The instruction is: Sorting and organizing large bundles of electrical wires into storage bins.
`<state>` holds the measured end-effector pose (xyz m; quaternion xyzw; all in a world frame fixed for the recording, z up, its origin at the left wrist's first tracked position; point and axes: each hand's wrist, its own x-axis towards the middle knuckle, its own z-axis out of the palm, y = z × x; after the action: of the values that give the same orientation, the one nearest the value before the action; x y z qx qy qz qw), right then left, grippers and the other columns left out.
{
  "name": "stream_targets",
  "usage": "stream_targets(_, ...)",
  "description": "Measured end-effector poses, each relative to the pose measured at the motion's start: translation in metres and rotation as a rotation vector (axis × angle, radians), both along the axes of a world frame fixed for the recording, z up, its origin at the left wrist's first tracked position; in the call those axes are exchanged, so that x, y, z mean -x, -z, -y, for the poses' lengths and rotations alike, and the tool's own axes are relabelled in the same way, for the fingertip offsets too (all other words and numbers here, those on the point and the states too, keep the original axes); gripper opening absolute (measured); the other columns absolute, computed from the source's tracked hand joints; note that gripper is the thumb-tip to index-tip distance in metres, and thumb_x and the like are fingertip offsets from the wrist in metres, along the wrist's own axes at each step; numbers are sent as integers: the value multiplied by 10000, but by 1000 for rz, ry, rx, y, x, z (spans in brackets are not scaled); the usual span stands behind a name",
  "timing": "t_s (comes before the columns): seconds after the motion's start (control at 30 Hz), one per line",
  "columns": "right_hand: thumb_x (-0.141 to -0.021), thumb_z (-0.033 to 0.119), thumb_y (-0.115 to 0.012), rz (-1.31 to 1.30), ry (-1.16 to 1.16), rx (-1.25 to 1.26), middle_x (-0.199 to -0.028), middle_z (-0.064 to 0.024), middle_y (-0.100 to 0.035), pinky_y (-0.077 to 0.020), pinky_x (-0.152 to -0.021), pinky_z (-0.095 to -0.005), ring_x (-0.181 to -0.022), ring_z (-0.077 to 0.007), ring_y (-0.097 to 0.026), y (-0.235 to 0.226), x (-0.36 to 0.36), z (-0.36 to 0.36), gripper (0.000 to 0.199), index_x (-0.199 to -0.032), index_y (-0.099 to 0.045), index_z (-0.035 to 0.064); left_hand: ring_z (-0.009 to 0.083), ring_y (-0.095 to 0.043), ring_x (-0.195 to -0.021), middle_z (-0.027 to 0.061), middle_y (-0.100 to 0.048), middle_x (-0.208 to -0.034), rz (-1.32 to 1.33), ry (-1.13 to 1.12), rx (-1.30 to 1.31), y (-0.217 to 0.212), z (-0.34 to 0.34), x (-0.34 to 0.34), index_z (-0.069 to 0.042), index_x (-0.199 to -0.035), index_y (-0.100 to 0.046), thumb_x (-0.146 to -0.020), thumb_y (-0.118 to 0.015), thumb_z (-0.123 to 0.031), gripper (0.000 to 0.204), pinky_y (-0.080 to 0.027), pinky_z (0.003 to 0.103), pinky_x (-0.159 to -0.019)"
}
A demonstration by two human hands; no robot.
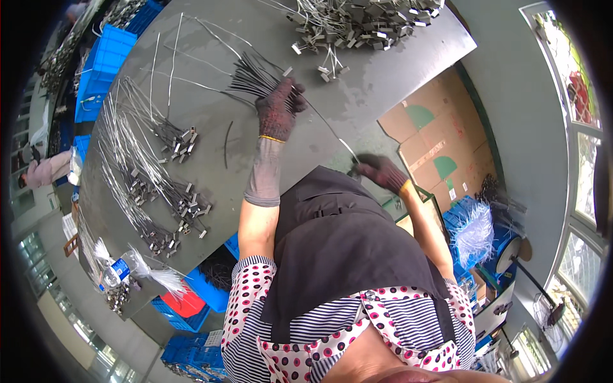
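A thin black-and-silver wire slants from the gloved left hand, closed round fanned black strands, toward the grey metal table's near edge. The gloved right hand, grip indeterminable through blur, lies nearer the wire's silver end.

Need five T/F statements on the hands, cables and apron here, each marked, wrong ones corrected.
1. The left hand grips a bundle of black cables. True.
2. The right hand is buried in the connector pile. False: it is beside the apron, well apart from the connector pile.
3. A single strand runs between the two hands. True.
4. The apron is white. False: it is black.
5. A loose black strip lies on the table. True.
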<state>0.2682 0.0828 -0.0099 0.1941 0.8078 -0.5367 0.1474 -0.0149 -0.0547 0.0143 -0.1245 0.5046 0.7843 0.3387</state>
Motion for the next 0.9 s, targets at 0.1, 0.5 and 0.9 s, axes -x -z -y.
stream_targets(0.1,-936,277,-588,-173,193,44,-996,-137,-702,-496,-854,-320,-928,-198,-661,-28,65,11,372,-1157,-630,-19,166,-573,-569,118,-680,-820,13,155,-110,2,-13,-26,-5,-980,-669,-929,-652,-174,177,-471,305,-498)
stream_targets(0.5,-875,257,-632,90,125,-206,-850,-130,-709,-528,-756,-374,-831,-280,-684,42,-51,-12,226,-968,-730,76,129,-617,-577,77,-679,-761,-446,-215,201,-36,33,109,-3,-850,-692,-868,-695,-158,156,-527,270,-510)
stream_targets(0.9,-906,276,-624,-210,253,-294,-937,-144,-701,-526,-769,-392,-886,-328,-678,-23,139,14,266,-1083,-681,87,183,-628,-597,90,-658,-826,-382,-361,236,-32,103,154,28,-936,-652,-811,-763,-94,207,-586,341,-569)
